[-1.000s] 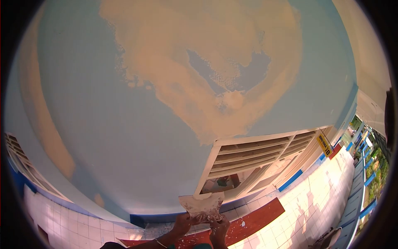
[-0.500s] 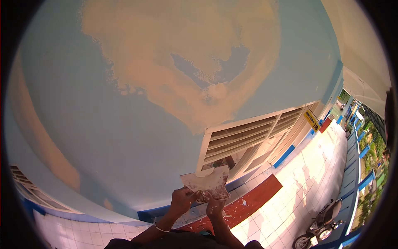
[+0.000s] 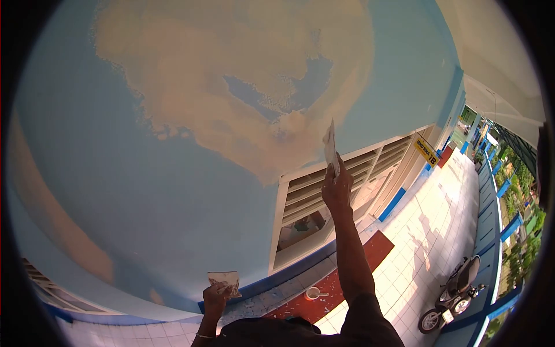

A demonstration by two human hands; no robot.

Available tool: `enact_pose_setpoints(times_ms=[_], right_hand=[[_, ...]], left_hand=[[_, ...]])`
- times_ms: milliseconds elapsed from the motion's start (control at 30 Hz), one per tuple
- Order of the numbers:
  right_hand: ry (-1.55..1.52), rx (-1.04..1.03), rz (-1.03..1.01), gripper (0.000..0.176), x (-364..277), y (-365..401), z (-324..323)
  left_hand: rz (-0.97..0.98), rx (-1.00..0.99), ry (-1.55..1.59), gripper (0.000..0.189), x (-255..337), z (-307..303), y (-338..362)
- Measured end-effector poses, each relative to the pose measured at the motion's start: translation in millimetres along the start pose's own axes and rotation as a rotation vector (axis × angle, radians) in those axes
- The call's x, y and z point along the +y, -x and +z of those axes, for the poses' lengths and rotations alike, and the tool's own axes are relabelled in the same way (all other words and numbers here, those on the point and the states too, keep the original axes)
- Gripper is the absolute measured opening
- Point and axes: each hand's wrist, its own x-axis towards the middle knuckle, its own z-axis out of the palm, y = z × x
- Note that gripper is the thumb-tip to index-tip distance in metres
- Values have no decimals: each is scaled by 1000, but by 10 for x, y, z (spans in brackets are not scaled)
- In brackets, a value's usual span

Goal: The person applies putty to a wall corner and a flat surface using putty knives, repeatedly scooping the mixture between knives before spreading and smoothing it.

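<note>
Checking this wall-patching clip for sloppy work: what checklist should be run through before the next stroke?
1. Right hand grips the putty knife: ok.
2. Putty knife blade touching the wall: cannot tell.
3. Left hand holds the small scraper: ok.
4. Filler loaded on the putty knife: cannot tell.
5. Tan patch fully covered: not ok, blue gaps show inside it.

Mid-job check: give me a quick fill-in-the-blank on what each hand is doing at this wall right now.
1. The right hand holds a putty blade up by the tan patch, above a louvred ___.
2. The left hand, much ___ than the right hand, grips a smeared scraper.
3. Around the tan patch, the wall is painted ___.

Missing words: window; lower; blue.
</note>
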Motion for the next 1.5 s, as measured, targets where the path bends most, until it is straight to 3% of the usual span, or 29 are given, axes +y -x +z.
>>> enact_pose_setpoints(times_ms=[33,133,267,367,467,600,700,833,967,1067,1167,1267,1367,1467,1500], right_hand=[[23,-29,-115,49,5,-113,78],[195,105,-407,54,101,-266,463],[272,23,-281,67,144,1,1027],[264,3,-235,70,218,311,1332],[259,-108,-222,67,249,613,1301],[173,-186,-217,61,130,888,1034],[126,-209,-318,56,32,904,725],[143,-150,-506,57,-96,270,198],[345,-178,-665,59,-47,-593,-90],[442,-274,-771,58,0,-882,-97],[464,-310,-770,57,137,-841,24],[431,-312,-744,58,294,-729,165],[398,-307,-696,59,417,-559,273],[350,-297,-621,60,493,-299,394],[324,-282,-592,59,536,-219,455]], left_hand=[[23,40,-74,37,-445,-87,-15],[-53,118,-128,34,-927,-273,165],[-164,214,-163,32,-1070,-408,460],[464,183,-634,30,-1711,-624,470],[416,166,-627,28,-1870,-658,512],[146,147,-478,28,-1536,-572,510],[124,204,-493,28,-1408,-549,445],[445,210,-620,27,-2037,-650,347],[99,162,-557,27,-1830,-593,433],[229,283,-532,27,-1962,-515,486],[10,186,-493,29,-1896,-561,642],[76,229,-622,27,-2444,-638,763],[123,109,-1126,26,-2665,-752,902],[353,194,-1130,28,-2990,-830,999],[305,152,-1211,28,-2996,-856,1015]])
